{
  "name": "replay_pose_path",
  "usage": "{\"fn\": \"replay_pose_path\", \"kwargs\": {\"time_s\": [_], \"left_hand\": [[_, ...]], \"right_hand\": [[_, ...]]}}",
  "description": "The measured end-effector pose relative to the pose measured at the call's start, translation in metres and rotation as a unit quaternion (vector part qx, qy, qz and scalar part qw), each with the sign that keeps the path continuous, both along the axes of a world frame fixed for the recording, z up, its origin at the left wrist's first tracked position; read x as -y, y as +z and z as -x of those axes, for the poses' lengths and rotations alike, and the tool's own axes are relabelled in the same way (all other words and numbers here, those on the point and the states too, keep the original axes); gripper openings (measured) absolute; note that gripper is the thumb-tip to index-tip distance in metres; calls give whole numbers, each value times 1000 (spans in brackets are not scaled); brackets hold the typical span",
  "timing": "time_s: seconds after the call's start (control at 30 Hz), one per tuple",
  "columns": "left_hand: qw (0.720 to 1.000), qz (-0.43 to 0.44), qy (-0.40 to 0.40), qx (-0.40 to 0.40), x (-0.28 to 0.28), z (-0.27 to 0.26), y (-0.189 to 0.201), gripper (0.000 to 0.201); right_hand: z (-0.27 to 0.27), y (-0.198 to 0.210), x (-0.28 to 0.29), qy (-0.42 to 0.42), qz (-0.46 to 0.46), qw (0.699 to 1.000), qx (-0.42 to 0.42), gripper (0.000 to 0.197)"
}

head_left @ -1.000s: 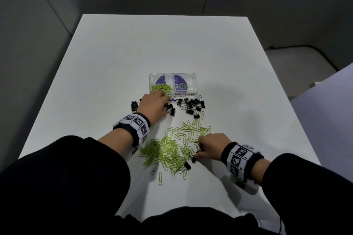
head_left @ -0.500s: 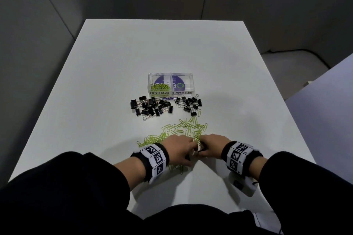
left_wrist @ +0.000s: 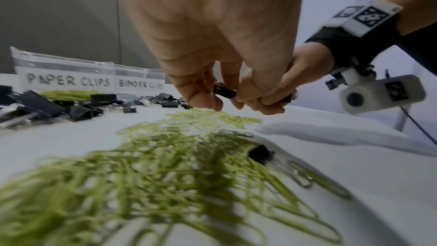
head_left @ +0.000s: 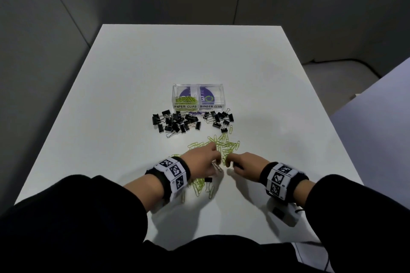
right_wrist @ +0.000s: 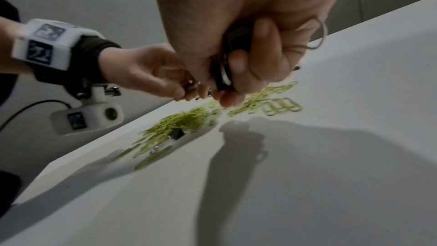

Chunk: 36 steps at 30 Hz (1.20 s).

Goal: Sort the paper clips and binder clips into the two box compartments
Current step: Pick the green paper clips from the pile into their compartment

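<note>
A clear two-compartment box [head_left: 198,106] stands mid-table. Its left half, labelled PAPER CLIPS, holds green paper clips [head_left: 186,100]. The right half, labelled BINDER CLIPS, looks empty. Black binder clips [head_left: 177,123] lie in two heaps just in front of the box. Loose green paper clips [head_left: 226,145] spread nearer me. My left hand [head_left: 216,163] hovers over them and pinches one black binder clip [left_wrist: 224,92]. Almost touching it, my right hand [head_left: 231,162] is curled round several binder clips [right_wrist: 236,44]. One stray binder clip [head_left: 208,180] lies among the paper clips below my left hand.
The white table [head_left: 133,73] ends in edges at left, right and far side, with grey walls behind. A lighter surface [head_left: 377,117] stands off to the right. Wrist cameras hang under both wrists.
My left hand came back from the box to the near paper clip pile, met my right hand, and now pinches a binder clip. My right hand stayed in place.
</note>
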<state>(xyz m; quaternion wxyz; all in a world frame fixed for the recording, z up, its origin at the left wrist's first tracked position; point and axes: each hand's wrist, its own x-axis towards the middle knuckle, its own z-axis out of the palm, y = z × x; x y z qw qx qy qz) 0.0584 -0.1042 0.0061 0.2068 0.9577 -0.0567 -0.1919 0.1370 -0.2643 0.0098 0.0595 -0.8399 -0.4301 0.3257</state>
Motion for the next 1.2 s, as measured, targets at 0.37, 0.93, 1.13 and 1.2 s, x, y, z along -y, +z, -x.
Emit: {"fn": "replay_pose_path", "kwargs": {"time_s": [0.37, 0.93, 1.13, 1.2], "left_hand": [[985, -94, -142, -34, -8, 19, -7, 34], [979, -54, -195, 2, -11, 1, -16, 27], [980, -9, -192, 43, -23, -8, -13, 32], [985, 27, -153, 72, -31, -14, -12, 33]], "right_hand": [[0, -4, -25, 77, 82, 991, 77, 16], [-66, 9, -114, -38, -1, 998, -56, 10], [-64, 0, -158, 124, -112, 982, 85, 23], [-67, -7, -166, 160, -120, 974, 107, 28]]}}
